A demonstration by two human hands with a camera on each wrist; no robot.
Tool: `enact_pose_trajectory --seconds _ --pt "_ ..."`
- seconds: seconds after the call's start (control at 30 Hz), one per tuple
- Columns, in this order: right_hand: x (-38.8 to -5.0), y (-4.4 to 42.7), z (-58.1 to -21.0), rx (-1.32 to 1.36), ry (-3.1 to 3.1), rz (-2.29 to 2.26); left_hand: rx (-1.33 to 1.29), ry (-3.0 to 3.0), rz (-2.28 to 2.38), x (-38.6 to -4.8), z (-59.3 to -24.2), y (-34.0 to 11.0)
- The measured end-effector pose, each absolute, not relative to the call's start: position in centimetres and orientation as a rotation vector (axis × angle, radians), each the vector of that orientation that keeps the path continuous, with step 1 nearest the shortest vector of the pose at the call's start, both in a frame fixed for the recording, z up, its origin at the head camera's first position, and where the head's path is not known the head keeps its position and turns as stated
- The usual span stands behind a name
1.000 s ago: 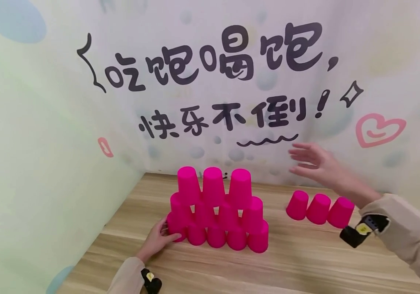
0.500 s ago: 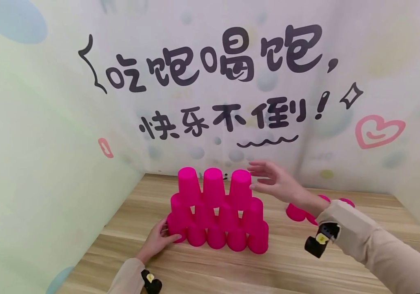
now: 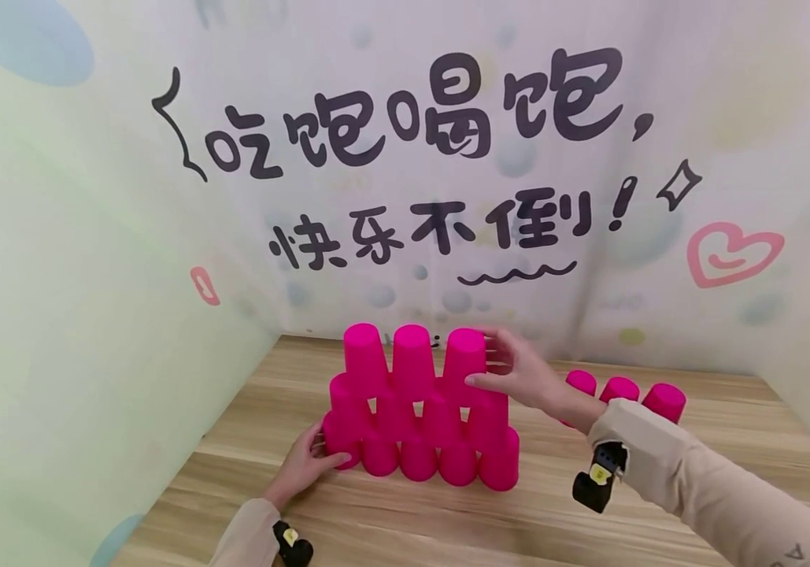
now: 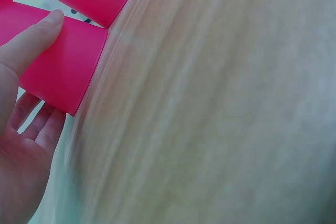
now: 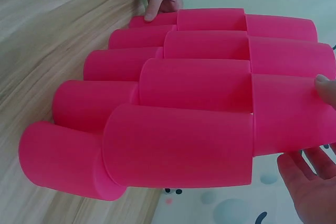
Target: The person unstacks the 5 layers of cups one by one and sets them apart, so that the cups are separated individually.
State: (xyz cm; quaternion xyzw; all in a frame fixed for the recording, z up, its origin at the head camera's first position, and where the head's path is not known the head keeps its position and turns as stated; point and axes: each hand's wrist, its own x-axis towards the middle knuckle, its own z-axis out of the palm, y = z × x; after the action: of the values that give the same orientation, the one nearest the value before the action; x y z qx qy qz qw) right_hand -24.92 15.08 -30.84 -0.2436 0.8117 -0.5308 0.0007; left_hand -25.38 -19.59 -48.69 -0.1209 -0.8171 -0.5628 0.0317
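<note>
A tiered wall of upside-down pink cups [image 3: 417,398] stands on the table, with three cups in its top row and several in each row below. My left hand [image 3: 298,468] holds the leftmost bottom cup [image 4: 68,69], thumb on the near side and fingers on the far side. At the other end, my right hand [image 3: 523,376] is around the rightmost top cup [image 5: 289,111]. Its thumb lies on the near face of that cup; the fingers reach behind it and are partly hidden in the head view.
Three more upside-down pink cups [image 3: 663,400] stand in a row to the right, partly hidden behind the right forearm. The wooden table [image 3: 390,524] meets a printed backdrop [image 3: 376,181] close behind the cups. Each wrist wears a black camera [image 3: 594,480].
My right hand has moved left and down from above the separate cups to the top right cup of the wall. The left hand has stayed in place.
</note>
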Motion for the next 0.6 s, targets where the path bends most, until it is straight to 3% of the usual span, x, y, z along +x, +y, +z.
enact_pose_trajectory --seconds 0.37,0.6 --pt "-25.1 15.1 -31.2 -0.762 2.549 -1.675 -0.357 -2.514 -1.768 -25.1 -48.5 -19.5" --pt "-24.9 15.7 -29.5 -0.762 2.59 -1.657 -0.36 -2.514 -1.758 -25.3 -48.5 -19.5"
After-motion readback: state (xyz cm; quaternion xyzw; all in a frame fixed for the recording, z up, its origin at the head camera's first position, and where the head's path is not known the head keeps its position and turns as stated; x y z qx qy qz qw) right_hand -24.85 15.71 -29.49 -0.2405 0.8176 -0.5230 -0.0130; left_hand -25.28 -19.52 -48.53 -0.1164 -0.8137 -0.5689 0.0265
